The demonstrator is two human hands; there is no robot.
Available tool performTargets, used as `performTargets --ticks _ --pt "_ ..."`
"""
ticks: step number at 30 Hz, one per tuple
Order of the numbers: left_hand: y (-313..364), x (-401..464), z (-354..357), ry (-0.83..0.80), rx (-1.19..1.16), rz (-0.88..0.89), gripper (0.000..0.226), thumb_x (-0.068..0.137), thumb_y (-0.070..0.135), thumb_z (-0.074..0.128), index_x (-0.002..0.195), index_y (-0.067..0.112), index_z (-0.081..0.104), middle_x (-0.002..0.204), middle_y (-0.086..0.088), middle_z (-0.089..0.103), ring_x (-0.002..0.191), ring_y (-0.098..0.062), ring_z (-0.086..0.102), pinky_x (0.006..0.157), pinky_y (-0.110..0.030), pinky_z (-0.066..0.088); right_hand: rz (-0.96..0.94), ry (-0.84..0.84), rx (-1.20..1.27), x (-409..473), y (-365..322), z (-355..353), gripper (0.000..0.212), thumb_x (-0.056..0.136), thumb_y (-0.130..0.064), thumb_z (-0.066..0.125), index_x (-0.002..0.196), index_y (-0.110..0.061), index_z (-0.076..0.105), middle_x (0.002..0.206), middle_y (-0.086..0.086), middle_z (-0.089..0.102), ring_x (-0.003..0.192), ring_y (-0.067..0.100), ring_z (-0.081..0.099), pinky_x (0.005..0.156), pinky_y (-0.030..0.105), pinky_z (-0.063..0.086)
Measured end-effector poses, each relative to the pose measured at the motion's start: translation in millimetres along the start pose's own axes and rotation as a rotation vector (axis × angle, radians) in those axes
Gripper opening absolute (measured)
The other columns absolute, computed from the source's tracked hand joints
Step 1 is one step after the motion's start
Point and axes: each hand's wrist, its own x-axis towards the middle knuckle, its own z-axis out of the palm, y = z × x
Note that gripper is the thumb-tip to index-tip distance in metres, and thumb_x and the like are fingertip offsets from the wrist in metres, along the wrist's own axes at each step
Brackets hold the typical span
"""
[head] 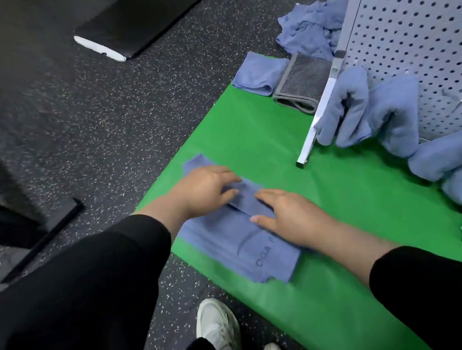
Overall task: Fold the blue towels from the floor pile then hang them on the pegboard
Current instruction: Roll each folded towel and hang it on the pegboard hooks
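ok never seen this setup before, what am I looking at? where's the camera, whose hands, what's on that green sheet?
There is no machine here. A single wide-angle camera worn on a person's head looks down at their own two bare hands. The person works over a bright green sheet spread on speckled dark rubber flooring.

The left hand and right hand lie flat, fingers straight, on a partly folded blue cloth towel, pressing a fold. Nothing is gripped.

Further back lie a small folded blue towel, a folded grey cloth and a crumpled pile of blue towels. On the right stands a white perforated metal pegboard, with several blue towels already draped on it. The person's white shoes show at the bottom.
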Motion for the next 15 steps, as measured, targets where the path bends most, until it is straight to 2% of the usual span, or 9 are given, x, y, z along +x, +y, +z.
performTargets --ticks 2,5,7,9,15 --pt "-0.2 -2.9 6.9 -0.023 0.016 0.049 0.045 0.093 0.045 0.06 0.128 0.018 0.069 0.131 -0.005 0.067 0.122 -0.026 0.06 0.103 -0.041 0.046 0.032 0.002 -0.044 0.3 -3.4 13.7 0.07 0.092 -0.052 0.063 0.146 -0.011 0.048 0.153 0.007 0.048 0.14 0.022 0.044 0.116 0.035 0.036" --pt "4.0 -1.2 16.2 -0.068 0.116 0.106 0.05 0.095 0.05 0.061 0.138 0.027 0.061 0.146 0.001 0.056 0.136 -0.019 0.048 0.111 -0.037 0.036 0.07 0.069 -0.142 3.2 -4.2 24.7 0.06 0.089 -0.047 0.067 0.137 -0.014 0.053 0.145 0.007 0.054 0.132 0.027 0.051 0.108 0.042 0.044" --pt "4.4 2.4 19.8 -0.075 0.149 0.125 0.051 0.096 0.05 0.058 0.143 0.03 0.056 0.151 0.005 0.051 0.14 -0.016 0.043 0.109 -0.037 0.031 0.092 0.077 -0.193 4.3 -5.5 26.1 0.057 0.09 -0.046 0.066 0.136 -0.015 0.053 0.145 0.006 0.053 0.13 0.029 0.052 0.107 0.042 0.045" --pt "4.6 5.7 18.5 -0.079 0.151 0.132 0.051 0.097 0.05 0.057 0.144 0.03 0.054 0.152 0.005 0.049 0.141 -0.017 0.041 0.11 -0.039 0.032 0.109 0.079 -0.23 5.7 -7.7 25.3 0.056 0.091 -0.046 0.064 0.136 -0.016 0.053 0.146 0.005 0.053 0.13 0.029 0.053 0.106 0.042 0.046" --pt "3.4 13.8 15.7 -0.11 0.181 0.126 0.054 0.097 0.043 0.058 0.148 0.028 0.049 0.152 0.004 0.048 0.141 -0.02 0.041 0.11 -0.041 0.034 0.142 0.107 -0.28 13.2 -9.6 22.5 0.032 0.091 -0.03 0.059 0.121 -0.017 0.058 0.121 0.005 0.064 0.109 0.031 0.06 0.088 0.04 0.052"
